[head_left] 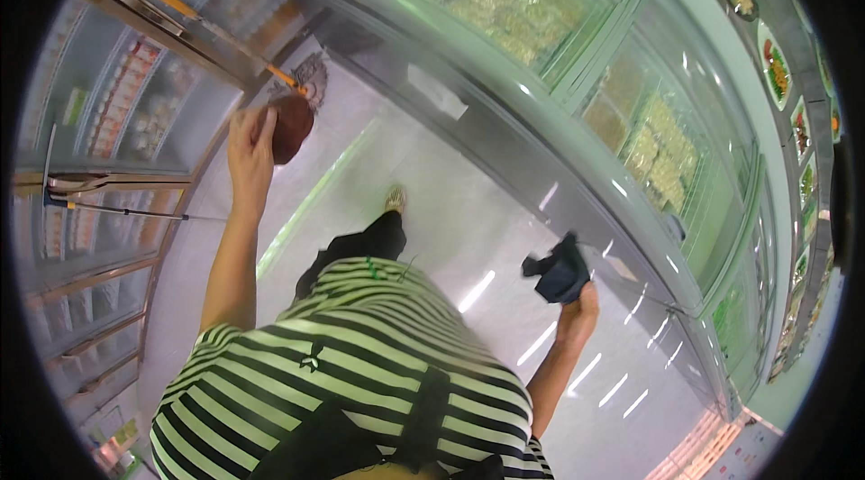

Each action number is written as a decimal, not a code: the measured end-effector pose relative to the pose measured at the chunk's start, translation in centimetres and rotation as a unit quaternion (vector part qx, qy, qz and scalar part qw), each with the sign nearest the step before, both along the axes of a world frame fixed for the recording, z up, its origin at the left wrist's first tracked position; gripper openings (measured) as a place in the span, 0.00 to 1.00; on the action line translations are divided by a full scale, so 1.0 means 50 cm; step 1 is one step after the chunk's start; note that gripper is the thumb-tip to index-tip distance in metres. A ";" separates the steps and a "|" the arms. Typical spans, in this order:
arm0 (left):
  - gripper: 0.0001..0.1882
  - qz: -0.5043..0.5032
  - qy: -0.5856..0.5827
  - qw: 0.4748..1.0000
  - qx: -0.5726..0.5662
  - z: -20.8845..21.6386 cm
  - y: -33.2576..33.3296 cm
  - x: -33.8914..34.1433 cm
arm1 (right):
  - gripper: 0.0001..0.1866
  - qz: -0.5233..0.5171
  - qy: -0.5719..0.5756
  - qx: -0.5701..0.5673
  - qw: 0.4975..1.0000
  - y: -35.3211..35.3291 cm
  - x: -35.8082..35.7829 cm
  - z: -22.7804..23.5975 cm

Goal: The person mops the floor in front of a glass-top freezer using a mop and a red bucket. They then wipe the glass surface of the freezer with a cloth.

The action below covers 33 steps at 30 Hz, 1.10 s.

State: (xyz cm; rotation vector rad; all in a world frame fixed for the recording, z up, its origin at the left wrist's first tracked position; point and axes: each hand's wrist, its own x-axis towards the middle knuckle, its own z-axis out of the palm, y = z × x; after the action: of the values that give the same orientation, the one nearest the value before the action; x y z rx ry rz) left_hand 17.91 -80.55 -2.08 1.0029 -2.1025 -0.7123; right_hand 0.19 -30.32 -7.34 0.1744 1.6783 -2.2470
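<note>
My left hand [250, 151] is raised out to the left and grips a round dark brown object [290, 128], about fist-sized. My right hand [578, 307] hangs low at my right side and clutches a bunched dark cloth [559, 270]. The cloth sits close to the front panel of the long chest freezer [505, 119] on my right. My striped shirt and one shoe [394, 199] show between the hands, above the shiny white floor [450, 210].
A long glass-topped chest freezer with packed frozen food runs along the right. Upright glass-door coolers [99, 164] with packaged goods line the left. Food pictures [777, 70] hang above the freezer at far right. The aisle runs between them.
</note>
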 end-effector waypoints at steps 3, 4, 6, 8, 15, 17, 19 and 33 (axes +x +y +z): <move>0.13 -0.023 0.169 0.958 0.231 -0.003 -0.058 -0.084 | 0.27 -0.016 0.019 0.024 0.999 -0.027 -0.036 0.050; 0.17 -0.017 0.180 0.945 0.271 -0.001 -0.074 -0.102 | 0.27 -0.031 0.026 -0.001 0.999 -0.032 -0.032 0.060; 0.18 -0.018 0.248 0.894 0.372 0.021 -0.081 -0.163 | 0.26 -0.082 0.013 -0.063 0.995 -0.061 -0.044 0.103; 0.20 -0.032 0.290 0.856 0.427 0.017 -0.090 -0.224 | 0.27 -0.115 0.013 -0.087 0.990 -0.063 -0.071 0.098; 0.19 -0.074 0.217 0.883 0.408 0.012 -0.067 -0.349 | 0.15 -0.056 0.227 0.342 0.910 -0.142 -0.202 0.105; 0.20 -0.063 0.222 0.870 0.437 0.022 -0.060 -0.381 | 0.15 -0.002 0.352 0.500 0.791 -0.148 -0.284 0.013; 0.20 -0.064 0.256 0.857 0.442 0.033 -0.052 -0.422 | 0.25 0.055 0.392 0.536 0.746 -0.212 -0.370 -0.028; 0.18 -0.024 0.245 0.882 0.401 0.021 -0.063 -0.545 | 0.27 0.320 0.572 0.527 0.541 -0.553 -0.463 -0.176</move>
State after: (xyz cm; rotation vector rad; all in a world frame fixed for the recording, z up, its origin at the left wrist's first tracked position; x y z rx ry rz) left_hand -9.35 -83.68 -1.03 1.0207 -1.3771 -1.7426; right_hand -22.96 -57.99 -16.15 -1.6630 2.7123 -0.3138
